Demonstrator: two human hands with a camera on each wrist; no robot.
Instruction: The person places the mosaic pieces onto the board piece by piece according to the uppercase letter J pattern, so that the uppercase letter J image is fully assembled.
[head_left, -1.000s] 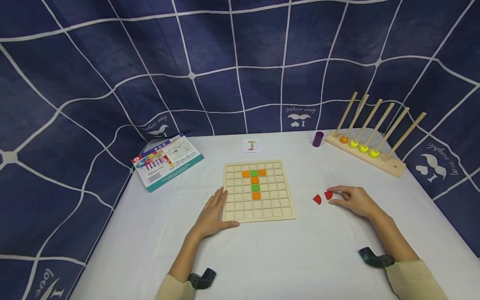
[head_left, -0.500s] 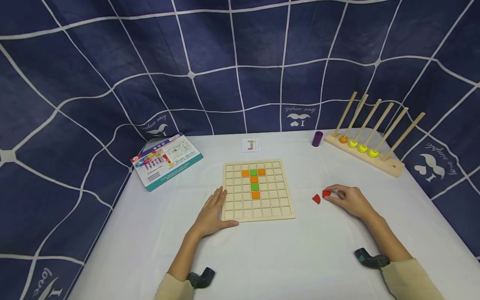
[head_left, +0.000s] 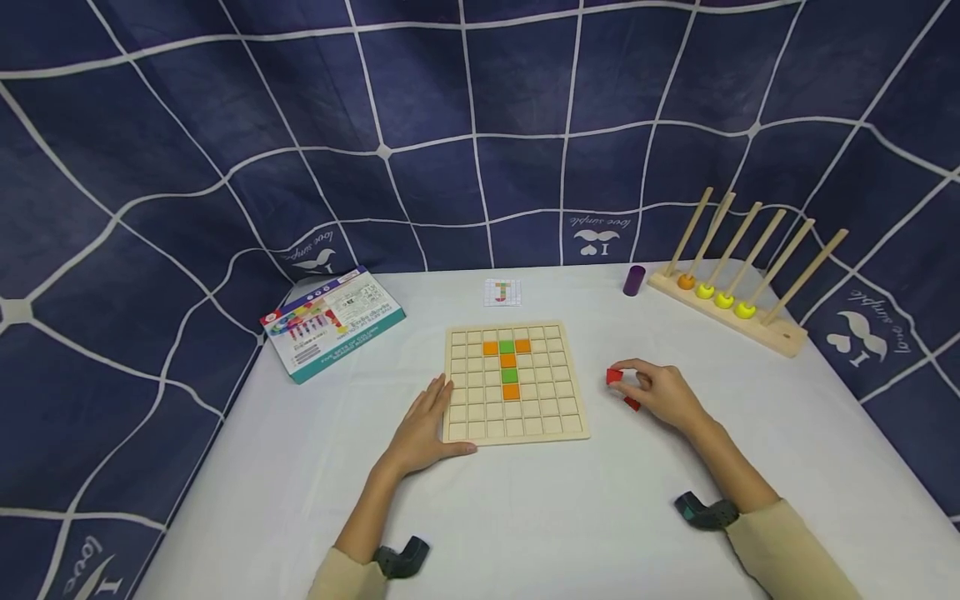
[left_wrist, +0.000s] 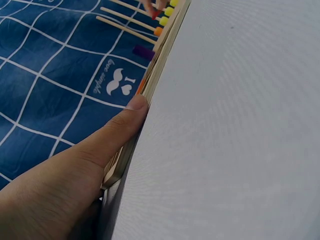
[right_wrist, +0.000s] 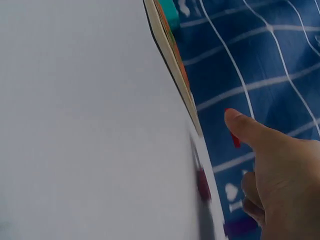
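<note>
My right hand [head_left: 666, 394] pinches a small red piece [head_left: 614, 377] between thumb and fingertips, raised over the white table; in the right wrist view the red piece [right_wrist: 234, 131] shows as a thin edge beyond the thumb. A second, wedge-shaped red piece [head_left: 632, 403] lies on the table beneath that hand. In the middle is a wooden grid board [head_left: 582, 429], with orange and green square tiles [head_left: 509, 376] forming a T. My left hand [head_left: 422, 427] rests along the board's left edge, fingers straight, its thumb at the near corner.
Behind the board lies a small printed card [head_left: 502, 292]. A cardboard box [head_left: 337, 325] sits at the left. At the back right are a purple cylinder [head_left: 633, 281] and a wooden peg stand [head_left: 780, 334] bearing orange and yellow beads. Blue cloth [head_left: 420, 100] hangs behind the table.
My right hand has taken hold of one red piece, lifted it and moved left towards the board, passing over the other red piece. My left hand has stayed at the board.
</note>
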